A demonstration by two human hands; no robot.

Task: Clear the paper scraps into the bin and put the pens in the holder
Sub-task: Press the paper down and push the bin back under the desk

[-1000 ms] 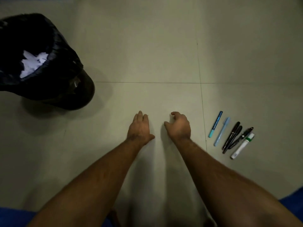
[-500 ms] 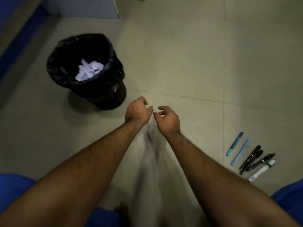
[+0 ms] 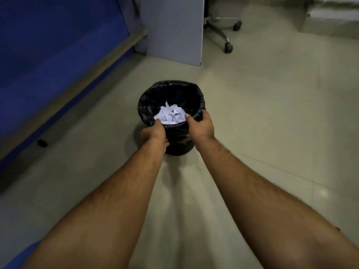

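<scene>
The bin (image 3: 171, 94), lined with a black bag, stood on the tiled floor (image 3: 262, 123), with white paper scraps (image 3: 170, 114) heaped inside. Its near rim was gripped on both sides: the left hand (image 3: 154, 133) and the right hand (image 3: 201, 126) had fingers curled over the edge.

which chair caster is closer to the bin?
The lower caster, at the end of the chair leg that angles down toward the bin. The other caster sits higher in the head view, farther back.
</scene>
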